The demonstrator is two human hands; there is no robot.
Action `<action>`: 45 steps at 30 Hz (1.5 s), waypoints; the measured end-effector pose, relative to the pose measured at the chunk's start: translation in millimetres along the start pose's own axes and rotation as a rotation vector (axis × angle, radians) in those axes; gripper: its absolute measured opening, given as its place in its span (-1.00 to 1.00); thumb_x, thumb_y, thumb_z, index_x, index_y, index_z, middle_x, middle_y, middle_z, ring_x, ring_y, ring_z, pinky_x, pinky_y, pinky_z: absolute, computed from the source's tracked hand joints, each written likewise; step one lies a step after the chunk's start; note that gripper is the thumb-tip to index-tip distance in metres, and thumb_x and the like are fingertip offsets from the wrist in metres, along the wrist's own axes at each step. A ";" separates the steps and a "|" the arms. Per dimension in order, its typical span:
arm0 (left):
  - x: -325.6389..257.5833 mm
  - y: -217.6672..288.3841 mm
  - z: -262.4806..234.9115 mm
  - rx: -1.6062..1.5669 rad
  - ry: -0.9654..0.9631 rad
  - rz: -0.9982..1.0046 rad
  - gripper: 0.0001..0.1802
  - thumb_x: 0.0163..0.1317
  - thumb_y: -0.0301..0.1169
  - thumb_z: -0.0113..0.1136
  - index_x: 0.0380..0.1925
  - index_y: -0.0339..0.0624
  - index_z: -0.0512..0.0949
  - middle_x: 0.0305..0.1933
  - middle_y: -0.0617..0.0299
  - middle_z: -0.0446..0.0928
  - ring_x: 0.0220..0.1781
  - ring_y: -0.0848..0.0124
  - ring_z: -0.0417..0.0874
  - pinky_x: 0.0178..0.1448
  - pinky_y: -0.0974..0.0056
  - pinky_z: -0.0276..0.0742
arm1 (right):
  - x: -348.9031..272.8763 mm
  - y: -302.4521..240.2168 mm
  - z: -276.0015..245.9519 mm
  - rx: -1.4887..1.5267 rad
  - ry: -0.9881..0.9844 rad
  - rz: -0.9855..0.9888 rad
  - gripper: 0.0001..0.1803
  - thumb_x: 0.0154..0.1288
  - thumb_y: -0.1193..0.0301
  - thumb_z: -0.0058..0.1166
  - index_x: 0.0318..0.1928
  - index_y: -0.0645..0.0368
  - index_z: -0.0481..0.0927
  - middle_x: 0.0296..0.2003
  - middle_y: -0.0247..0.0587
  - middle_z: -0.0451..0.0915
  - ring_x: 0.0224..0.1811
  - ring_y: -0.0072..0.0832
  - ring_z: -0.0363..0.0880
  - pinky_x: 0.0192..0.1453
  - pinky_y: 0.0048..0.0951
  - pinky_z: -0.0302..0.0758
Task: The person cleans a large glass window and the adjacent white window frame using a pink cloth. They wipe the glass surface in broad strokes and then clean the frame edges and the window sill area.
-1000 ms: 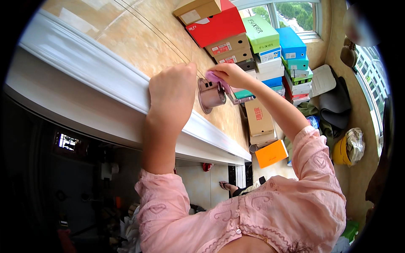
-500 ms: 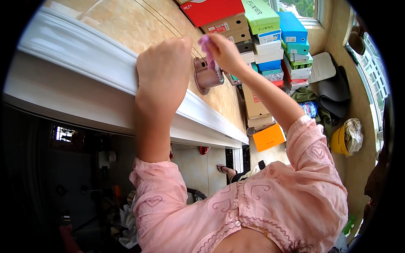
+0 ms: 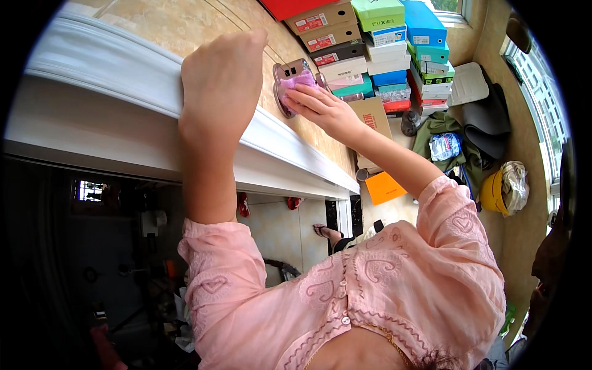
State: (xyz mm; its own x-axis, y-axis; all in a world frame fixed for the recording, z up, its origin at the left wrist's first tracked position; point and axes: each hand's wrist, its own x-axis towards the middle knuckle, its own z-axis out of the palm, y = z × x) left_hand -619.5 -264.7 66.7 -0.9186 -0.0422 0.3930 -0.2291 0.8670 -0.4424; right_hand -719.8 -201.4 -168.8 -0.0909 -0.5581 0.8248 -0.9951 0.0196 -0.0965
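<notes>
My right hand point(image 3: 325, 113) presses a purple-pink cloth point(image 3: 298, 82) against a pinkish metallic round fitting point(image 3: 290, 69) on the tan tiled wall. The fingers lie bent over the cloth, which covers part of the fitting's body. A flange shows around the fitting's base, and a small knob sticks out beside my fingers. My left hand point(image 3: 223, 83) is raised in front of the white door frame point(image 3: 126, 66), its back toward me. Its fingers curl away out of sight, so whatever they grip, if anything, is hidden.
Stacked shoe boxes point(image 3: 388, 55) stand right of the fitting. An orange box point(image 3: 385, 188) lies lower, near a yellow bucket point(image 3: 491, 192) holding a bag. A dark green cloth point(image 3: 425, 143) is heaped by the boxes. Another person's sandalled foot point(image 3: 333, 233) is on the floor.
My right hand has moved down and turned, bringing the cloth from above the fitting onto it. My left hand has shifted slightly up and left.
</notes>
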 end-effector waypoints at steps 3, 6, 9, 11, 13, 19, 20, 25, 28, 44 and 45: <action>2.2 0.2 1.9 -0.013 -0.004 -0.004 -0.71 0.34 -0.26 -0.07 -0.18 -0.13 0.61 -0.30 -0.01 0.60 -0.21 0.05 0.61 -0.18 0.09 0.49 | -7.1 4.4 -1.8 0.097 0.006 0.028 -0.46 0.17 0.54 -0.08 0.22 0.04 0.41 0.24 -0.33 0.33 0.34 -0.41 0.22 0.34 -0.34 0.32; 2.6 1.6 1.4 -0.020 -0.007 -0.017 -0.70 0.34 -0.25 -0.08 -0.18 -0.09 0.62 -0.30 -0.02 0.60 -0.21 0.04 0.61 -0.17 0.08 0.49 | -8.8 4.6 -5.3 0.142 0.068 0.063 -0.46 0.14 0.59 -0.07 0.19 0.10 0.42 0.22 -0.25 0.35 0.32 -0.32 0.26 0.27 -0.33 0.39; 0.3 1.6 -1.5 -0.035 0.018 -0.028 -0.70 0.35 -0.22 -0.07 -0.16 -0.06 0.62 -0.31 -0.01 0.60 -0.21 0.03 0.60 -0.17 0.09 0.49 | 18.5 -9.9 -8.6 0.145 0.180 0.141 -0.47 0.10 0.62 -0.08 0.15 0.14 0.44 0.18 -0.19 0.38 0.29 -0.25 0.29 0.25 -0.29 0.39; 0.3 4.2 -4.6 -0.023 0.021 -0.042 -0.69 0.35 -0.20 -0.07 -0.14 -0.04 0.62 -0.31 0.00 0.60 -0.21 0.03 0.60 -0.17 0.09 0.49 | 25.6 -12.3 6.1 0.041 0.147 0.119 -0.48 0.07 0.57 -0.03 0.13 0.17 0.45 0.16 -0.19 0.40 0.26 -0.29 0.32 0.27 -0.30 0.36; 0.4 5.5 -5.8 -0.004 -0.007 -0.044 -0.68 0.35 -0.18 -0.07 -0.13 -0.04 0.61 -0.30 0.01 0.61 -0.21 0.02 0.60 -0.17 0.09 0.49 | 25.3 -12.4 13.1 -0.047 0.167 0.087 -0.48 0.05 0.53 0.00 0.12 0.17 0.46 0.16 -0.22 0.40 0.25 -0.32 0.33 0.28 -0.32 0.34; -0.2 5.0 -4.5 -0.018 0.048 -0.005 -0.80 0.29 -0.36 -0.02 -0.24 -0.15 0.57 -0.36 0.00 0.60 -0.27 0.06 0.63 -0.23 0.10 0.52 | -7.1 -13.3 29.4 -0.036 0.169 0.043 -0.46 0.13 0.47 -0.02 0.19 0.07 0.44 0.22 -0.33 0.36 0.32 -0.36 0.24 0.35 -0.27 0.26; -0.1 4.3 -3.2 -0.009 0.053 0.001 -0.80 0.30 -0.35 -0.03 -0.24 -0.14 0.57 -0.36 0.00 0.60 -0.27 0.06 0.63 -0.23 0.10 0.52 | -11.1 -14.2 29.6 -0.012 0.148 0.053 -0.47 0.13 0.46 -0.02 0.19 0.07 0.44 0.23 -0.33 0.36 0.33 -0.36 0.23 0.36 -0.26 0.25; 4.5 1.8 1.8 -0.052 0.004 -0.028 -0.71 0.34 -0.21 -0.06 -0.18 -0.09 0.60 -0.30 0.00 0.60 -0.22 0.03 0.61 -0.18 0.09 0.50 | -17.6 -4.4 17.7 0.135 0.156 0.105 -0.49 0.15 0.58 -0.02 0.17 0.10 0.46 0.23 -0.17 0.35 0.32 -0.25 0.27 0.35 -0.24 0.29; 3.7 4.2 -3.7 -0.025 -0.055 -0.071 -0.66 0.35 -0.16 -0.07 -0.14 -0.06 0.62 -0.26 -0.01 0.60 -0.20 0.03 0.60 -0.15 0.09 0.49 | -5.6 8.6 12.8 0.166 0.440 0.270 -0.51 0.17 0.69 -0.08 0.15 0.17 0.45 0.17 0.00 0.39 0.21 -0.10 0.39 0.27 -0.25 0.36; 5.6 2.7 1.9 -0.004 -0.010 -0.034 -0.64 0.36 -0.17 -0.12 -0.13 -0.09 0.61 -0.23 0.04 0.62 -0.15 0.07 0.60 -0.12 0.12 0.49 | -29.9 9.7 31.1 0.444 0.283 0.519 -0.44 0.22 0.73 -0.11 0.26 0.14 0.33 0.25 0.01 0.31 0.20 -0.09 0.39 0.19 -0.33 0.40; 5.3 2.3 2.0 0.002 -0.020 -0.041 -0.64 0.36 -0.17 -0.12 -0.13 -0.09 0.61 -0.23 0.04 0.62 -0.15 0.07 0.60 -0.12 0.12 0.49 | -34.1 10.6 28.3 0.505 0.244 0.553 -0.46 0.26 0.71 -0.12 0.26 0.15 0.32 0.24 0.02 0.33 0.22 -0.10 0.38 0.20 -0.36 0.39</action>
State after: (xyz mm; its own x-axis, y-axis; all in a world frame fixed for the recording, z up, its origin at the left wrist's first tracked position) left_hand -625.6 -264.0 66.1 -0.9146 -0.0873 0.3948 -0.2672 0.8634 -0.4279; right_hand -726.2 -205.7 -213.7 -0.6319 -0.3784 0.6764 -0.6706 -0.1707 -0.7219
